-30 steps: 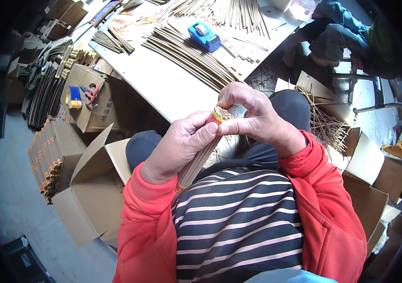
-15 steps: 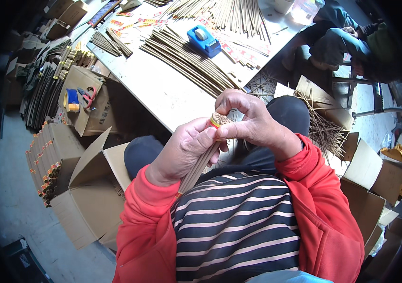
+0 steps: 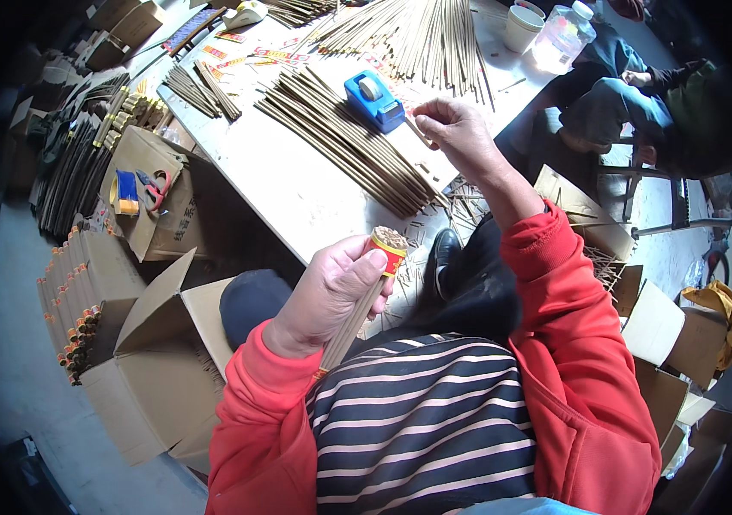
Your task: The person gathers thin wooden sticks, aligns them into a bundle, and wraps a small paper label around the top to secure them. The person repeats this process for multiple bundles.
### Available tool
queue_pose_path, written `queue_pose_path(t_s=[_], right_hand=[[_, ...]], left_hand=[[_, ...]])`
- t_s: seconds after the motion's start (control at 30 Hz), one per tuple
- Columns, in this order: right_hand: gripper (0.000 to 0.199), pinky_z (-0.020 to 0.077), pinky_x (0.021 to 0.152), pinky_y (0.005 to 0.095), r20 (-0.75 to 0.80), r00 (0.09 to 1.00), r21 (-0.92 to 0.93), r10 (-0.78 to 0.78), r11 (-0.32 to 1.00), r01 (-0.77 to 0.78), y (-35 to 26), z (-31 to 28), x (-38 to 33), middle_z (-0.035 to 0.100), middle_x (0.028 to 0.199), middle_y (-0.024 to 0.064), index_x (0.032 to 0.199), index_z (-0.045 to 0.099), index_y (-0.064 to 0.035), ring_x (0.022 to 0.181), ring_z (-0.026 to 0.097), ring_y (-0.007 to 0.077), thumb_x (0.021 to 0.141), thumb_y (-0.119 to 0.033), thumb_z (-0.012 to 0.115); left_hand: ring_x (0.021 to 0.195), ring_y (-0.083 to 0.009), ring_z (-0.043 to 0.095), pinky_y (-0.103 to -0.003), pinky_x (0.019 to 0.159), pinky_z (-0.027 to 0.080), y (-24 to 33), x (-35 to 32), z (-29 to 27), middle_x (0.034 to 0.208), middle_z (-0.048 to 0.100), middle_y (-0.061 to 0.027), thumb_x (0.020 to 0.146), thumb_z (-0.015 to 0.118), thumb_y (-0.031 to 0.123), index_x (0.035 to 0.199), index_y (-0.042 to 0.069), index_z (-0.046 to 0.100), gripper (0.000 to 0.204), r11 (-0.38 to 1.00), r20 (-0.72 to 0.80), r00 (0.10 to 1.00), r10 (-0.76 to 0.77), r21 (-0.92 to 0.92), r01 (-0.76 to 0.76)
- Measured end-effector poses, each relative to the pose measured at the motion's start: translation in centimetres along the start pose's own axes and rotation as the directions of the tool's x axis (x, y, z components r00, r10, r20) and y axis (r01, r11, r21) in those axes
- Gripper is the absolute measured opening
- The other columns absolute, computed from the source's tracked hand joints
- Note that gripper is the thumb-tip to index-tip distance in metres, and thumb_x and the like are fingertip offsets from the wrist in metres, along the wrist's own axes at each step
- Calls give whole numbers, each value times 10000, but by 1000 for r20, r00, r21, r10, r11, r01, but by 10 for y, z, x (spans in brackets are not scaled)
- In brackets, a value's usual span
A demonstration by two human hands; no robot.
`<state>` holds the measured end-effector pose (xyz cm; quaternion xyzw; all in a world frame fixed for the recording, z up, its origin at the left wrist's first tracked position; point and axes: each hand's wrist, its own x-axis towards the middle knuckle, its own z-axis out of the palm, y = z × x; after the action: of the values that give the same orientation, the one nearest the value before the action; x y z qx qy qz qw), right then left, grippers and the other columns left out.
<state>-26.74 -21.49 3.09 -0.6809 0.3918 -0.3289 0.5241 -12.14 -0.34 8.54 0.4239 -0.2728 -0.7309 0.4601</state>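
Note:
My left hand is closed around a bundle of brown incense sticks, held tilted over my lap. A red and yellow paper band wraps the bundle's upper end, just above my thumb. Over the table's near right edge, my right hand has its fingers pinched beside the blue tape dispenser. A short tan strip shows below these fingertips; whether they grip it or clear tape I cannot make out. Loose incense sticks lie on the table beside the dispenser.
More sticks and paper labels spread across the white table. Open cardboard boxes stand at left, near stacked banded bundles. Red-handled pliers rest on a carton. Another person's leg shows at upper right.
My right hand has left the bundle's banded end and moved up beside the tape dispenser. The left hand still holds the bundle, slightly lower, with its red band now more visible.

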Motion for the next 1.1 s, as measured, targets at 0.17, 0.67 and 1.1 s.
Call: queue_pose_path(t_s=[0.17,0.67,1.1], right_hand=[[260,489,676,294,-22,999,-376,-35,926,24,12,3,54,649,847,94,995,623,15,728,601,159,847,-198,607],[119,469,643,279,59,890,80,452,886,-456,24,21,95,586,782,67,873,623,-13,678,525,138,808,-111,640],[132,523,688,337,-67,828,187,557,822,-538,43,32,86,565,839,105,854,599,-11,770,555,202,753,-82,643]], left_hand=[[601,-63,540,-168,568,466,-1,2,-5,793,574,-46,898,575,345,1045,-12,520,390,1000,16,1000,-1,-7,2],[623,-60,537,-170,584,473,1,0,-15,789,568,-36,900,563,376,1038,0,520,403,999,62,998,-6,-40,9],[617,-58,528,-172,576,468,1,-4,-17,783,566,-27,893,563,404,1029,8,525,421,1000,57,998,5,-22,-4]])
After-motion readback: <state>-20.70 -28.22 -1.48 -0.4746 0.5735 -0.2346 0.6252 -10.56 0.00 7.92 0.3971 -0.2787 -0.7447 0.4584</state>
